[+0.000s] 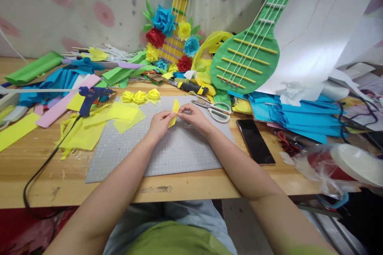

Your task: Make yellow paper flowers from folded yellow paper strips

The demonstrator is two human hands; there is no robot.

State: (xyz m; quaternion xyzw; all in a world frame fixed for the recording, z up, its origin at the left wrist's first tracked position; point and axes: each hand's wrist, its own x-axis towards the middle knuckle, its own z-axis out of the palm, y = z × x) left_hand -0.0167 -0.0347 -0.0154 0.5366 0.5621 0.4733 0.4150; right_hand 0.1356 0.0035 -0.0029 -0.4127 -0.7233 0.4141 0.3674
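Observation:
A small folded piece of yellow paper point(174, 112) is held upright above the grey cutting mat point(119, 155). My left hand point(160, 124) pinches its lower left side between thumb and fingers. On the other side, my right hand point(192, 116) has its fingertips pressed together at the paper's right edge. Three yellow paper roses point(140, 97) sit at the mat's back left edge. Loose yellow sheets point(127, 113) overlap the mat's left side. White-handled scissors point(220, 111) lie just right of my right hand.
A blue glue gun point(86, 99) with a trailing cord stands at the left. A black phone point(255, 141) lies right of the mat. Behind are a green paper instrument point(245, 61), a flower-decorated yellow one point(175, 44), a utility knife point(191, 88) and blue crepe paper point(299, 113).

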